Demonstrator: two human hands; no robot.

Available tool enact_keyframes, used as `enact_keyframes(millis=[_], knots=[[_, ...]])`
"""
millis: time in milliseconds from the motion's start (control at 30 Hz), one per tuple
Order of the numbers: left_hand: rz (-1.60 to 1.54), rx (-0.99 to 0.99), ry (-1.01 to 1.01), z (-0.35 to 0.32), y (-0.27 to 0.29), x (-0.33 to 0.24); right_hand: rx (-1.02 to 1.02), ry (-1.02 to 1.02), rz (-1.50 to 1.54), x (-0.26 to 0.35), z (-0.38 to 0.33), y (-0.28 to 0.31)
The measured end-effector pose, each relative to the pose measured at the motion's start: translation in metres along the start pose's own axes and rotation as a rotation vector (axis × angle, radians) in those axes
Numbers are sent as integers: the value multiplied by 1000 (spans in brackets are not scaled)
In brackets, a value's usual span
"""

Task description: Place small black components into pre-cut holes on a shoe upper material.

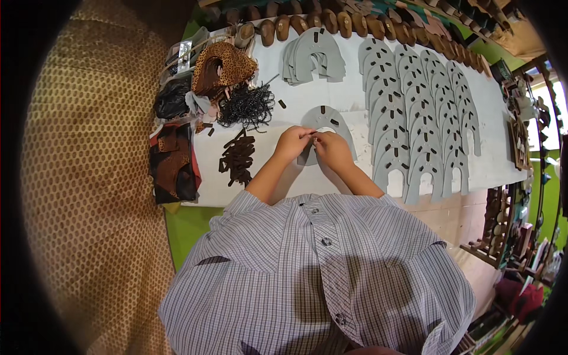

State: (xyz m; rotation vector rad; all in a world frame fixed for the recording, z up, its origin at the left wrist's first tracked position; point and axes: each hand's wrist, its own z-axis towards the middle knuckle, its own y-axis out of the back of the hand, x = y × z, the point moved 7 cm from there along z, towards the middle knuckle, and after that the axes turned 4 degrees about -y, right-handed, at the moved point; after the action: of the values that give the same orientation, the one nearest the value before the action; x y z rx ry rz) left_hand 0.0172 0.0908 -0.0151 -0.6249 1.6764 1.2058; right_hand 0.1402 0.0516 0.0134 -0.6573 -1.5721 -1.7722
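Note:
My left hand [293, 144] and my right hand [333, 149] meet fingertip to fingertip, both in a pinch. Whatever small thing sits between them is too small to make out. Directly beneath lies a grey U-shaped shoe-upper piece [309, 120], partly covered by my hands, with a short dark brown tab [323, 109] at its top. To the left of my left forearm is a heap of dark brown strips [238, 158]. One loose dark strip [282, 103] rests farther off, near a tangle of black beaded trim [247, 106].
Overlapping rows of grey U-shaped pieces with dark tabs [387, 112] cover the right of the white table [278, 177]. A smaller grey stack [307, 59] lies farther back. Brown shoe lasts [328, 22] line the far edge. Leopard-print material [228, 62] is piled left, beside a patterned curtain [94, 177].

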Motion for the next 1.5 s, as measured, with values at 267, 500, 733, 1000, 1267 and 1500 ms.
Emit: enact_keyframes(millis=[267, 500, 733, 1000, 1267, 1500], knots=[[31, -258, 137, 17, 13, 6, 41, -43, -6, -11, 17, 20], [402, -212, 295, 19, 15, 0, -45, 3, -22, -32, 44, 43], [424, -167, 231, 20, 14, -5, 4, -5, -200, -46, 66, 28], [743, -218, -190, 13, 3, -30, 172, -38, -407, -42, 88, 9], [901, -331, -438, -1, -7, -42, 438, -61, -251, -54, 98, -16], [911, -409, -488, -5, -10, -44, 454, -49, -296, -50, 101, -15]])
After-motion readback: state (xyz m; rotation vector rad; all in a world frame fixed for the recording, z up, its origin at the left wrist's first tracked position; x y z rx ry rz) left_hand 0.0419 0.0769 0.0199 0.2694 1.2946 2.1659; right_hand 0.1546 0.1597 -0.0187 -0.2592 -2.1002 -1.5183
